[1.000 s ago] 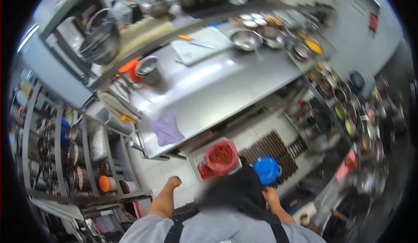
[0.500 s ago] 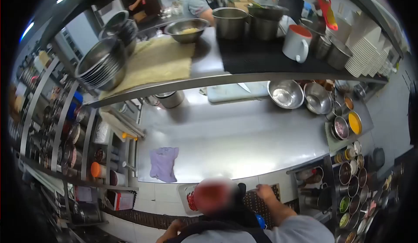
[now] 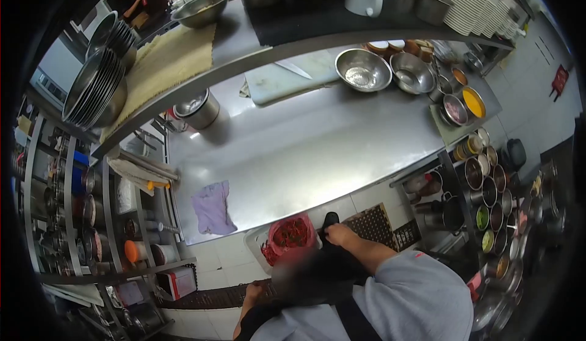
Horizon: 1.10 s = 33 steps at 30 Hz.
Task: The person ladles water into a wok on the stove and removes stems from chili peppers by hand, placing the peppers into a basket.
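My right hand (image 3: 340,235) is held out low in front of me, by a dark shoe (image 3: 330,220). Its fingers look curled in, with nothing visible in them. Down at my left side hangs my left hand (image 3: 254,291), small and partly hidden, its fingers too unclear to read. Between the hands, on the floor, a pink bag or basket (image 3: 309,232) holds red chilies (image 3: 291,232). It sits in a white tub (image 3: 251,243) with more red chilies beside it. A blurred patch covers part of the area below.
A steel worktable (image 3: 293,152) bears a purple cloth (image 3: 212,207), a cutting board (image 3: 287,81) with a knife (image 3: 293,68), steel bowls (image 3: 363,70) and a pot (image 3: 198,110). An overhead shelf (image 3: 238,60) crosses above. Racks (image 3: 107,219) stand left; ingredient containers (image 3: 488,191) line the right.
The view has shifted and tilted down, so the worktable sits higher in it. The chilies now show clearly. Both my hands appear higher in view, the right one farther left. Co-workers have mostly left view.
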Tool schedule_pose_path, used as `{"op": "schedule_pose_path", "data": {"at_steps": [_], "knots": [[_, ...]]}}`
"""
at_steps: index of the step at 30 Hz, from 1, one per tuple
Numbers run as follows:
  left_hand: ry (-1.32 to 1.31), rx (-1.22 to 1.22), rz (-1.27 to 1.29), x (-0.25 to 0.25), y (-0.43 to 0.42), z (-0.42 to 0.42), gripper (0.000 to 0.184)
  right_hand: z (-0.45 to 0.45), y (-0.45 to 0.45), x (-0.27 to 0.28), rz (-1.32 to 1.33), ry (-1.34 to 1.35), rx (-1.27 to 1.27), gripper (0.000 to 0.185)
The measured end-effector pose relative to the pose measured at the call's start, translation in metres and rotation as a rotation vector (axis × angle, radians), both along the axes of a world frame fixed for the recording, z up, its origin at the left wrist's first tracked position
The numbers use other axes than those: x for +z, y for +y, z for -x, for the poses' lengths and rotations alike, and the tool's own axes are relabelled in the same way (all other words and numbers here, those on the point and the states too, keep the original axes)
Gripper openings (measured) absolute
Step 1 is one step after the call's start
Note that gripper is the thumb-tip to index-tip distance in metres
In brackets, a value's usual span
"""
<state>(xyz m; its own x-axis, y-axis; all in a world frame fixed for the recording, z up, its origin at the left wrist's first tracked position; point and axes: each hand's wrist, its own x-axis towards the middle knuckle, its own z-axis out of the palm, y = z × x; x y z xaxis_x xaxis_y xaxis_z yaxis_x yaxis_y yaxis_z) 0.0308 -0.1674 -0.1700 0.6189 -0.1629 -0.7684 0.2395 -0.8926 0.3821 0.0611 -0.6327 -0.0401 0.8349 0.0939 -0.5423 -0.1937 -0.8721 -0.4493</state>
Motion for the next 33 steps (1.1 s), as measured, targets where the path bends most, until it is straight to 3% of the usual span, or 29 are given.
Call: {"op": "schedule_pose_path", "data": {"at_steps": [1, 2, 4, 8, 10, 12, 13, 14, 16, 17, 18, 20, 21, 22, 24, 25, 28, 31, 33], "knots": [[-0.035, -0.286, -0.075, -0.01, 0.018, 0.009, 0.033, 0.008, 0.008, -0.005, 0.012, -0.016, -0.018, 0.024], [-0.037, -0.283, -0.071, -0.008, 0.033, 0.021, 0.033, 0.015, 0.016, -0.013, 0.023, -0.035, -0.03, 0.023], [-0.153, 0.006, -0.127, -0.005, 0.06, 0.037, 0.03, 0.038, 0.03, -0.023, 0.032, -0.006, 0.034, 0.027], [-0.087, 0.02, -0.065, -0.035, 0.12, 0.063, 0.042, 0.091, 0.057, -0.029, 0.087, 0.132, 0.303, 0.036], [0.041, 0.663, 0.088, -0.032, 0.12, 0.084, 0.029, 0.102, 0.066, -0.042, 0.09, 0.184, 0.373, 0.035], [0.005, 0.811, 0.134, -0.046, 0.115, 0.107, 0.018, 0.105, 0.069, -0.045, 0.116, 0.211, 0.47, 0.033], [0.06, 0.667, 0.107, -0.062, 0.114, 0.116, 0.02, 0.089, 0.074, -0.036, 0.143, 0.212, 0.544, 0.032], [0.013, 0.711, 0.033, -0.048, 0.09, 0.12, 0.03, 0.076, 0.078, -0.032, 0.146, 0.202, 0.587, 0.034], [-0.125, 0.32, 0.068, -0.073, 0.06, 0.137, 0.037, 0.047, 0.098, -0.017, 0.165, 0.238, 0.679, 0.037], [0.07, 0.335, 0.106, -0.026, 0.03, 0.117, 0.041, 0.036, 0.112, -0.006, 0.186, 0.281, 0.728, 0.037], [0.129, 0.309, 0.294, -0.017, 0.003, 0.111, 0.048, 0.036, 0.11, -0.019, 0.198, 0.361, 0.832, 0.037], [0.073, 0.338, 0.371, -0.058, -0.065, 0.137, 0.062, 0.035, 0.11, -0.055, -0.039, 0.173, 1.035, 0.043], [0.075, 0.257, 0.423, -0.09, -0.107, 0.152, 0.064, 0.037, 0.106, -0.074, 0.025, 0.199, 1.194, 0.052], [0.035, 0.308, 0.361, -0.07, -0.138, 0.155, 0.057, 0.04, 0.099, -0.094, -0.007, 0.268, 1.238, 0.052], [0.404, 0.196, 0.398, -0.053, -0.177, 0.144, 0.046, 0.048, 0.083, -0.123, 0.067, 0.326, 1.259, 0.04], [0.453, 0.214, 0.397, -0.043, -0.191, 0.134, 0.042, 0.053, 0.074, -0.126, 0.056, 0.37, 1.263, 0.04], [0.521, 0.208, 0.495, -0.011, -0.202, 0.127, 0.037, 0.04, 0.06, -0.11, -0.023, 0.47, 1.021, 0.014], [0.548, 0.211, 0.699, -0.017, -0.209, 0.138, 0.039, 0.038, 0.041, -0.089, -0.063, 0.595, 1.018, 0.018], [0.62, 0.151, 0.818, -0.054, -0.224, 0.141, 0.041, 0.032, 0.044, -0.098, -0.06, 0.724, 0.628, 0.025]]}}
